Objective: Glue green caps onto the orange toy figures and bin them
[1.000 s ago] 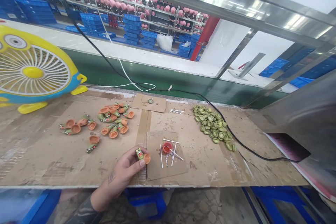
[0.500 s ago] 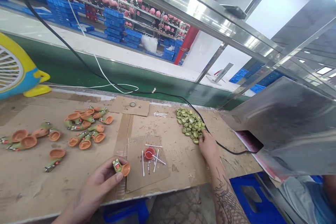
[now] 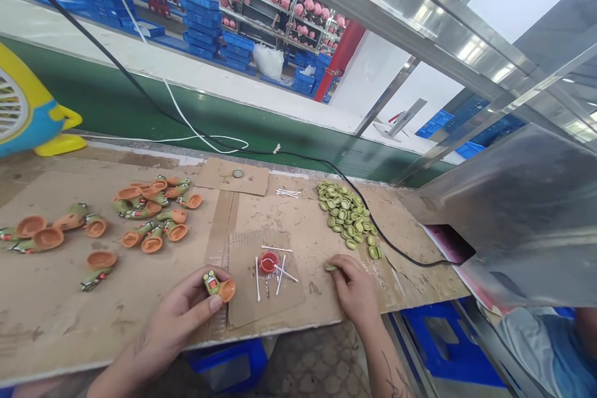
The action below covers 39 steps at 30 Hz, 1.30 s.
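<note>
Shelves of pink items (image 3: 261, 6) and stacks of blue crates (image 3: 200, 31) are seen in the distance, beyond a green panel (image 3: 140, 99). A long counter (image 3: 56, 339) is covered with worn cardboard, and a yellow-and-blue fan (image 3: 18, 106) is stood at its far left, well beyond the left grip (image 3: 172, 317). A black cable (image 3: 387, 239) is laid across the counter, beyond the right grip (image 3: 354, 286), and a metal sheet (image 3: 522, 217) is seen further to that side. Orange cups with green bodies (image 3: 149, 214) are spread in loose groups beyond the left grip and to its left. A cardboard square (image 3: 261, 280) is laid between the two grips, and a small red cup (image 3: 268, 262) and cotton swabs (image 3: 280, 275) are placed on it. A heap of green rings (image 3: 347, 217) is piled beyond the right grip. The left grip is curled around an orange-and-green figure (image 3: 219, 283), which is held just beside the cardboard square. The right grip is pressed together on a single green ring (image 3: 329, 266), which is pinched at the fingertips, apart from the heap.
</note>
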Motion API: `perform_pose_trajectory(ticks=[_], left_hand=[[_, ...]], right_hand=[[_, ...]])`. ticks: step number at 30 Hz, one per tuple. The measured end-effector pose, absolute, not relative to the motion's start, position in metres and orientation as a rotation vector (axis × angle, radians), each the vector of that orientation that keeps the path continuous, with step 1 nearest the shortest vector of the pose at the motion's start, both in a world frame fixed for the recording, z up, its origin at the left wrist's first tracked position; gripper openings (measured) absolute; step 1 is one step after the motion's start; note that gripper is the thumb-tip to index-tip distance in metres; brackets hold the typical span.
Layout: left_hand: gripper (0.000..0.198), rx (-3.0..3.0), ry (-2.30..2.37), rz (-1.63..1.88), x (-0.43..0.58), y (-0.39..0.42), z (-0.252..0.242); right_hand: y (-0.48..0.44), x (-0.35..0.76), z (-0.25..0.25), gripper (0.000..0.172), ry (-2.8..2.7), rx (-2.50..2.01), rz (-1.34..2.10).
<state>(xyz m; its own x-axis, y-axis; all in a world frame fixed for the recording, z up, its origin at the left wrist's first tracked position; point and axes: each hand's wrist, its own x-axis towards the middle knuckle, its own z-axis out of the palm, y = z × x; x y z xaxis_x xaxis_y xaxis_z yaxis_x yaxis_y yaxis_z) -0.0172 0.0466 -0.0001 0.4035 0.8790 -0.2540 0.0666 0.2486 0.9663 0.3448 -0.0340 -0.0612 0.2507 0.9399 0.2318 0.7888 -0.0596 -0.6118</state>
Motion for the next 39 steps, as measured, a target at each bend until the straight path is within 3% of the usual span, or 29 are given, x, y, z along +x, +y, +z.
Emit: perform_pose_trajectory(ticks=[7,18,26,34,39], left_hand=[[0.037,1.222,0.955,0.721,-0.021,0.048,-0.003],[0.037,1.277,0.913,0.710,-0.022,0.049,-0.007],[0.035,1.272,0.913,0.702,-0.021,0.050,-0.007],[0.033,1.323,0.898,0.740,-0.017,0.038,-0.005],[0.030,1.263,0.859,0.731,0.004,0.019,0.008]], right_hand=[[-0.053,0.347,-0.048,0.048,-1.571,-1.998,0.361],[-0.049,0.330,-0.031,0.035,-1.480,-2.226,0.478],[-0.046,0.327,-0.035,0.042,-1.369,-2.179,0.465],[-0.053,0.306,-0.032,0.042,-1.219,-1.830,0.637],[-0.058,0.258,-0.012,0.028,-1.078,-1.386,0.801]])
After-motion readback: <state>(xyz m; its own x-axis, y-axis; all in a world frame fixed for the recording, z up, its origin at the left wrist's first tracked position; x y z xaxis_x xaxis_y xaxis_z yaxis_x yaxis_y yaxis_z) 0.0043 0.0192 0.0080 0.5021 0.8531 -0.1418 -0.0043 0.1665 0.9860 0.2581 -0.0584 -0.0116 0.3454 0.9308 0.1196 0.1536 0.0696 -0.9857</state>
